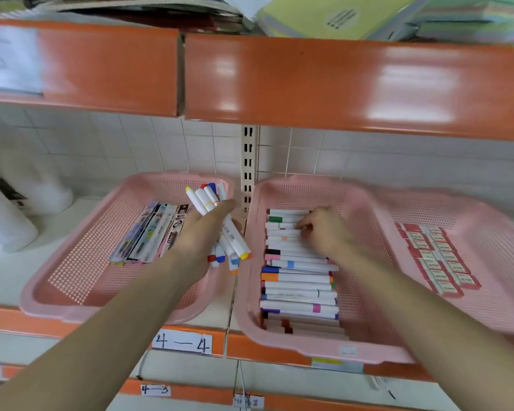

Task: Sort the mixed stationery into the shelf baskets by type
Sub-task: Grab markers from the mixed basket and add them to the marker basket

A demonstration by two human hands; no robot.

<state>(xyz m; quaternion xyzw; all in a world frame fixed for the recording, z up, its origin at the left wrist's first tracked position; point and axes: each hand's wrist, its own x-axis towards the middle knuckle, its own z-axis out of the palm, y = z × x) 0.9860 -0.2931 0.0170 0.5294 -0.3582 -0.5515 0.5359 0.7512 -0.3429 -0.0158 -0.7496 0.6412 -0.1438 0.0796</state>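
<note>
Both forearms are being held out from the lower corners of the frame, above the orange metal shelf edge [250,348] and its white paper label [183,342] marked "4—4".

At centre frame, the left hand [202,232] is being kept clamped around a bundle of white plastic markers with coloured caps [201,200]. The bundle is fanned and is being carried over the right end of the left pink perforated plastic basket [39,304], in which packaged pens [152,232] are lying.

Right of centre, the right hand [327,229] is being rested, fingers bent, on the far end of a row of matching markers [300,286] in the middle pink perforated basket [294,342]. Whether one marker is being pinched cannot be told from this view.

At the right edge, small red-and-white packets [439,262], probably erasers, are being stored in a third pink basket [472,203].

Handling, as judged: the markers are being treated as light, stiff items with smooth round barrels, so rolling and slipping from the fanned bundle are likely. Each marker is best taken at mid-barrel, not by the cap, which may pull off. It is best laid parallel to the row.

Farthest back, the white tiled wall [131,137], a cream slotted upright [248,161] and the glossy orange upper shelf [339,84] are being shown.
</note>
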